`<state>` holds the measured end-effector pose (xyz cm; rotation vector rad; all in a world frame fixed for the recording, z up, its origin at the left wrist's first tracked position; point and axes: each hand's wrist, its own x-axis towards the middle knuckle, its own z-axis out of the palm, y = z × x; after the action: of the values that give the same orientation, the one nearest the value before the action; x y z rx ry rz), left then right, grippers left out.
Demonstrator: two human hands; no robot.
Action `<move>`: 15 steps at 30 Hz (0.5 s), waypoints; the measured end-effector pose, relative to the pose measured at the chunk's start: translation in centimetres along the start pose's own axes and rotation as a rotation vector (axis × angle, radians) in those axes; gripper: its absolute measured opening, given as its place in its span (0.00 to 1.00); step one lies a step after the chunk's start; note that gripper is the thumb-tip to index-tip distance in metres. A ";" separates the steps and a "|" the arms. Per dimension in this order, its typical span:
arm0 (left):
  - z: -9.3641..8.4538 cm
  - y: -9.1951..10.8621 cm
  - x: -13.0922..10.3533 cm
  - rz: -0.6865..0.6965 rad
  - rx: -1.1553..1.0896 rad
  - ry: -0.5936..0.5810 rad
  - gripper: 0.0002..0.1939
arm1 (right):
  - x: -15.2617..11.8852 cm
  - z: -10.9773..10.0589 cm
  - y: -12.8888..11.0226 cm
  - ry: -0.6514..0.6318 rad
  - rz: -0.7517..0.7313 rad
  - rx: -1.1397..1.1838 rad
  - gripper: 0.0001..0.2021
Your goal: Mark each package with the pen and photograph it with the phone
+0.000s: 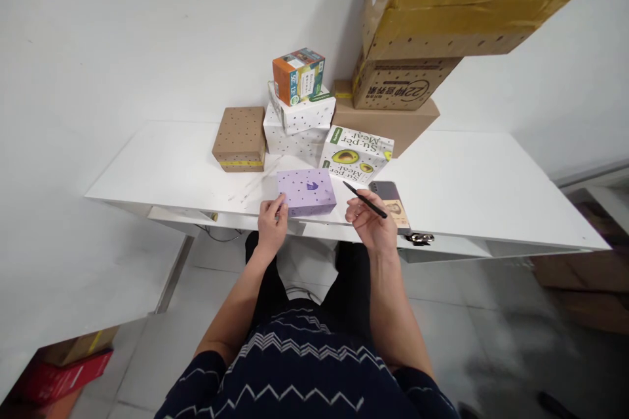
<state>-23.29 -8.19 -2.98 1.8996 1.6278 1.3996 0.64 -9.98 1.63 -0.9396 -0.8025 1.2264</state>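
The bench point(162, 170) lies bare to the left of the brown box point(240, 139) and to the right past the phone point(388, 200), so a hand could pass on either side. Behind the purple box point(305, 192), the white boxes point(297, 127), the avocado box point(357, 154) and the stacked cartons point(393, 98) close the back against the wall.

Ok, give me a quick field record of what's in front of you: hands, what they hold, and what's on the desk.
left hand: grips the near left corner of the purple box
right hand: holds a black pen, tip toward the boxes
behind purple box: Su-Per Meal box, white dotted boxes, orange box on top
left of stack: brown dotted box
surface: white desk
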 end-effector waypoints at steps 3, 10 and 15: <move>0.3 0.7 0.0 0.156 0.128 0.127 0.16 | -0.1 1.7 -0.5 -0.047 -0.094 0.072 0.14; 1.2 2.6 0.1 0.436 0.166 0.099 0.08 | 1.5 5.2 0.6 -0.045 -0.115 -0.069 0.11; 2.0 1.6 0.2 0.445 0.199 0.072 0.09 | 3.5 6.5 0.8 -0.183 -0.065 -0.142 0.14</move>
<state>-20.77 -7.79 -2.76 2.4696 1.4799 1.5254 -4.93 -5.48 3.64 -0.9169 -1.0687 1.2231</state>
